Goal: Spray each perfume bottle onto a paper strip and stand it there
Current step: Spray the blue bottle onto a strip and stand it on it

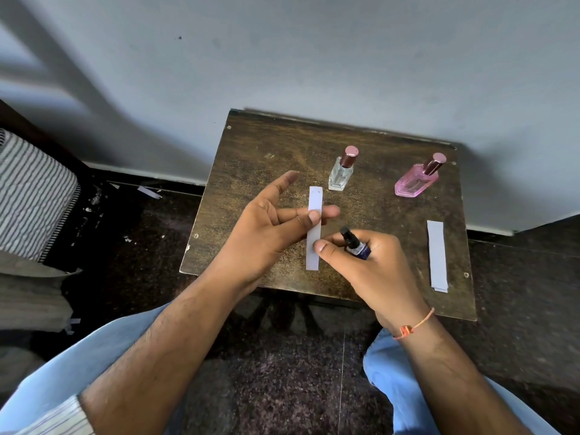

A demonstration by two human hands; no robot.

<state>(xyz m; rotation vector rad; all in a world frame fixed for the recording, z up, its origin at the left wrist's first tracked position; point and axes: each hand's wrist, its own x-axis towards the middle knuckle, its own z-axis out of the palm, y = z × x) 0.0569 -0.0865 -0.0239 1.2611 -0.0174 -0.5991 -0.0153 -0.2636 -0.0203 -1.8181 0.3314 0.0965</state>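
1. While the left hand (266, 227) pinches a white paper strip (314, 227) between thumb and fingers, the strip stands long-axis up the frame, running from the near side of the wooden table (251, 146) toward the wall.
2. The right hand (370, 262) curls round a small dark blue bottle (357, 244), just right of the strip; its black sprayer top tilts up and left toward the paper.
3. There is a label on the blue bottle, but the writing is too small to read.
4. Beyond the strip stands a clear bottle (342, 171), capped, upright.
5. Well right of the strip, a pink bottle (416, 180) leans its cap rightward; its dark lettering is unreadable.
6. Right of the strip, near the table's edge, lie spare strips (437, 255), stacked lengthwise.
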